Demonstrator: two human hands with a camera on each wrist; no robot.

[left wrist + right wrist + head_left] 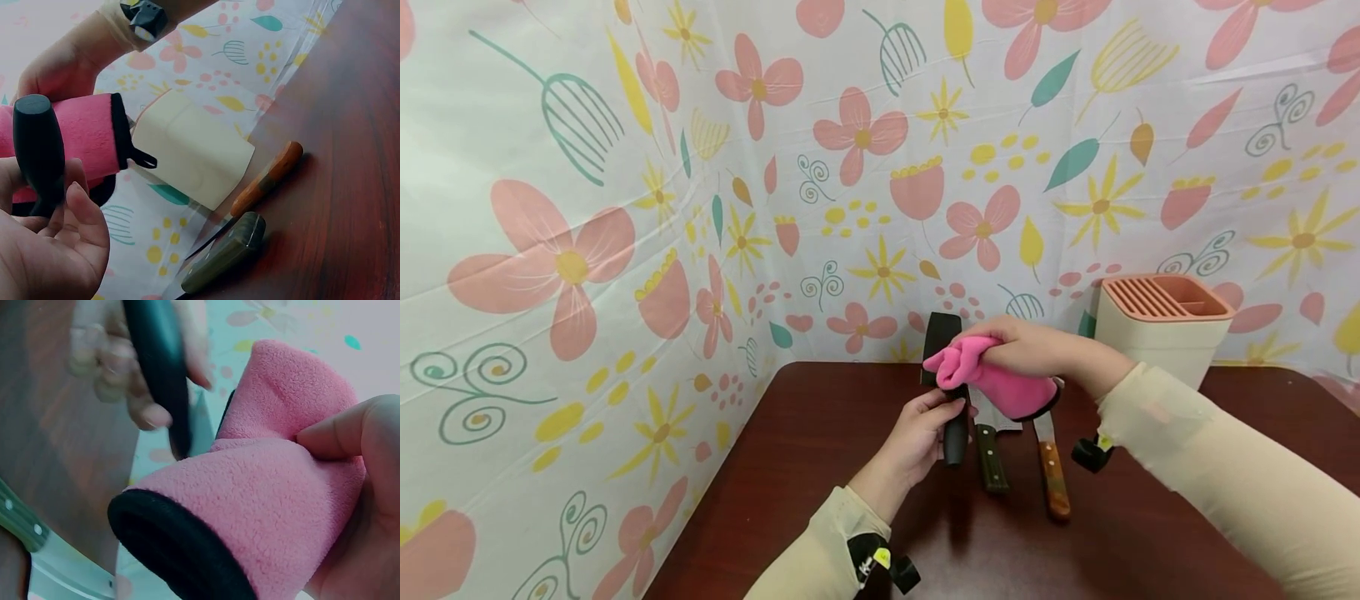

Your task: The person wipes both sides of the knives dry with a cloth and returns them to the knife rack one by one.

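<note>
A cleaver with a broad dark blade [942,332] is raised above the table, blade toward the wall. My left hand [917,437] grips its black handle [39,147] between thumb and fingers. In my right hand [1028,348] is a folded pink cloth [275,475] with black edging, pinched between thumb and fingers. The cloth lies against or just over the cleaver where handle meets blade; exact contact is hidden. On the table, right of the held cleaver, lie a knife with a green riveted handle [991,458] and another with a brown wooden handle [1054,483]. The cloth partly covers their blades.
A cream knife block [1157,342] with a slotted orange top stands at the back right of the dark red-brown table [820,467]. Behind and to the left hangs a flower-patterned sheet [865,208].
</note>
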